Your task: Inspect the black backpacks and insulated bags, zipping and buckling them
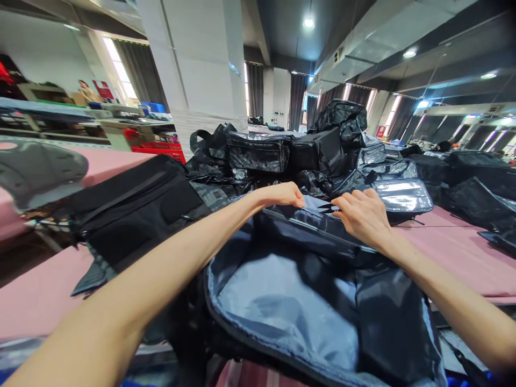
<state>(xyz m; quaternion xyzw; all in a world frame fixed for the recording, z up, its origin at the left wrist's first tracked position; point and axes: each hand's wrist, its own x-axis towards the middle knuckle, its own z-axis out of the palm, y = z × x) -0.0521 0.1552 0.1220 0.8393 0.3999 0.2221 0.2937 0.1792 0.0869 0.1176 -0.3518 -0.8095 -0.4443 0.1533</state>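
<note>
The big black bag [358,301] lies open before the person, its mouth turned up and toward them, so from where I stand I can look inside, at the grey-blue lining [258,301]. At the far edge of this bag, the left hand [285,194] has its fingers closed on a piece of the lining, and the right hand [360,217] grips small black scissors [327,207], whose points are directed to the left hand, over the pale cloth between the two hands; whether the blades touch this cloth, I cannot tell. The bag is on a long pink table [455,242]. On its left side, partly behind the left forearm, leans another black bag with a flap [141,215]. Just beyond the hands, a heap of dark bags [258,153] rises and closes the way forward; near the right hand, a shiny silver panel [403,194] catches the light. At the far left stands a grey machine [44,166], and behind it a red crate [161,149]. Further in the large room there are a thick white column [199,59], dark curtains [139,70] by bright windows, round ceiling lamps [308,23] and a wide duct [382,37].
</note>
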